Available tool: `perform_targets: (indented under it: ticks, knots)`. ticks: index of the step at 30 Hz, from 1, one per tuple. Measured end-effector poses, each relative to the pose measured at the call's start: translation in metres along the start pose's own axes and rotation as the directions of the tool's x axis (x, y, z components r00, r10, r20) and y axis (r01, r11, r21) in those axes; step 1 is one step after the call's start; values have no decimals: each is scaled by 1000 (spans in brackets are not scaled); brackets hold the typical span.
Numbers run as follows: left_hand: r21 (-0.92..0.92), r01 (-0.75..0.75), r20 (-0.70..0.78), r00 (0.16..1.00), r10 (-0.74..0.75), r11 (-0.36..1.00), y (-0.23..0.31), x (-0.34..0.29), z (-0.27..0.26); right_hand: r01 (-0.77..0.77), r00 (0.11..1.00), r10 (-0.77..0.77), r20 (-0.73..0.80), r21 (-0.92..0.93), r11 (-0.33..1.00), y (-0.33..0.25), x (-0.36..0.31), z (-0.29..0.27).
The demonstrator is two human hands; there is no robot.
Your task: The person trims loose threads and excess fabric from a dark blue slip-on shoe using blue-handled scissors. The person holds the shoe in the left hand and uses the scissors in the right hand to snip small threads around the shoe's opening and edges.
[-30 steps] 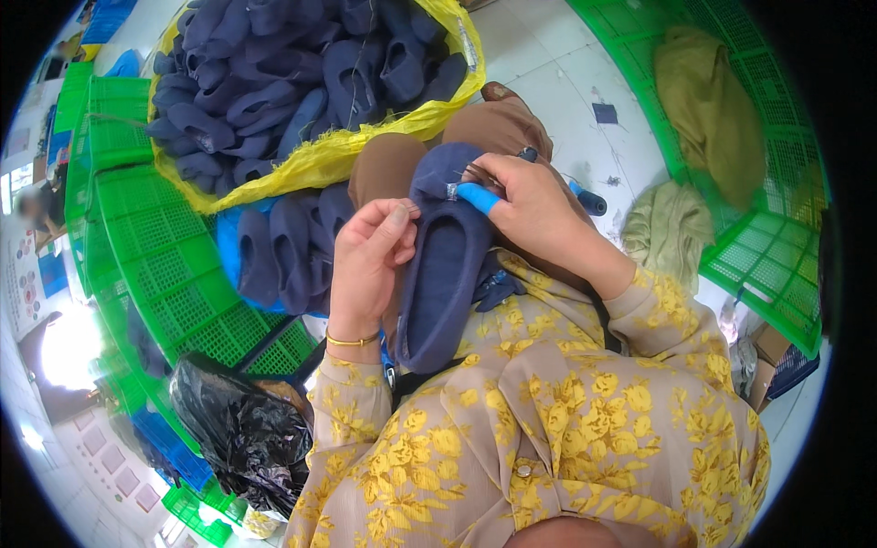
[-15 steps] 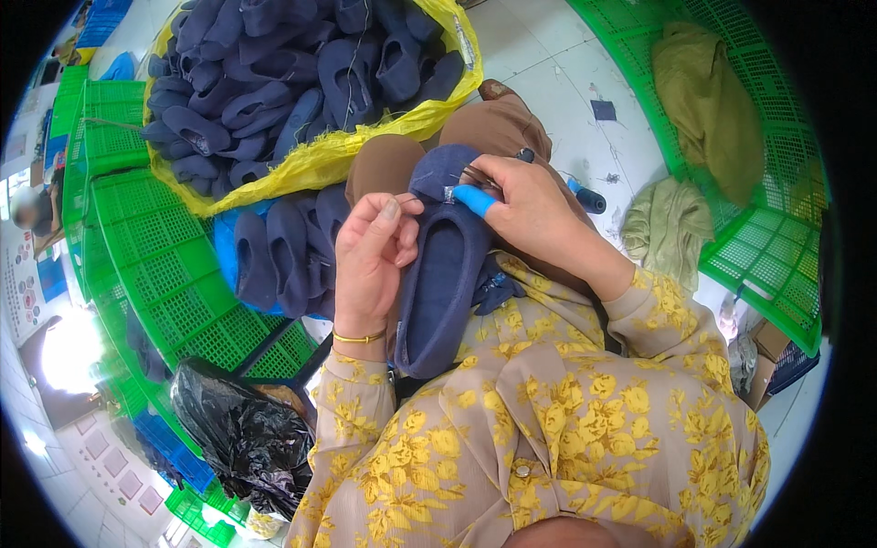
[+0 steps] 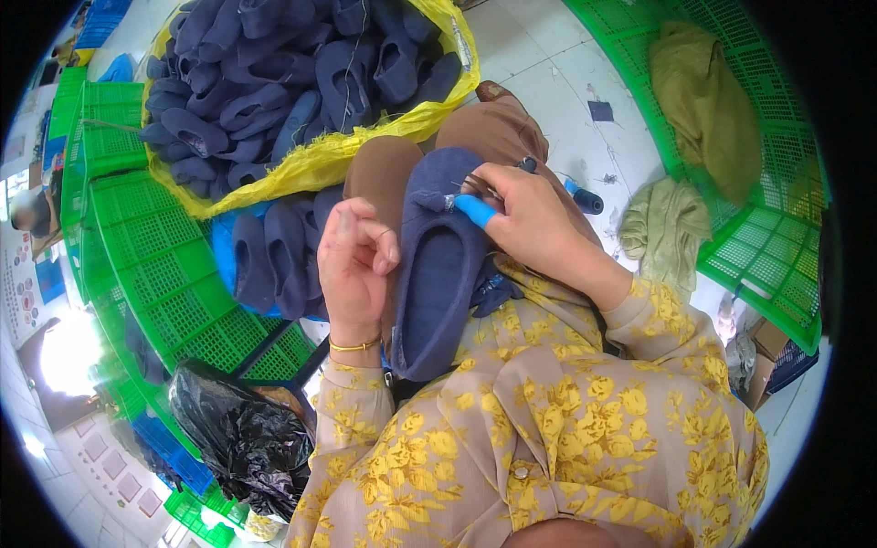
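Centrally placed: a navy slipper held at its upper by one hand

The slipper [image 3: 443, 297] lies on the brown trousers [image 3: 382, 173] of the lap, opening upward, toe away from the body. At its upper, the right hand [image 3: 541, 215] is closed around a dark, slender tool [image 3: 471, 186], largely hidden by the fingers, while the thumb in a blue covering [image 3: 476, 212] presses near a pale patch [image 3: 449, 203].

Possible faults: because the tool lies so close to the fabric and the thumb, a slip could nick either one. The slipper could also turn or slide on the rounded knees if the upper were tugged, since only the right hand clearly steadies it.

Pose: the right forearm slants in from the lower right, fingers bent downward over the upper. The left hand [image 3: 352, 274] stands nearly upright just beside the slipper's left edge, fingers loosely curled; whether they pinch a thread, or touch the slipper, cannot be told. Beyond the knees, a yellow sack [image 3: 311, 163] holds many similar navy slippers [image 3: 260, 105].
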State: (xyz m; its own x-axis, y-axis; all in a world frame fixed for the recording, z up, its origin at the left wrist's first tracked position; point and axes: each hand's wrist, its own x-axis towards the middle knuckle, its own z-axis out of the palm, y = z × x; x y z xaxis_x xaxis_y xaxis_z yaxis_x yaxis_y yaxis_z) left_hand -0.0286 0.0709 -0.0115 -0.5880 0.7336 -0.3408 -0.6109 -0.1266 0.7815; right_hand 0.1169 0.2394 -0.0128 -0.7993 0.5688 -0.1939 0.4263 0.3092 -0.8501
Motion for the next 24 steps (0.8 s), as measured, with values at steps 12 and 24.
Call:
perform_targets:
  ticks: [12, 24]
  knots:
    - [-157, 18, -3, 1000, -19, 987, -2, 2, 20, 6, 1000, -6, -17, 23, 1000, 3, -2, 4]
    - [-347, -45, 75, 994, 75, 937, -7, 4, 24, 71, 992, -78, -97, -77, 994, 2, -8, 10]
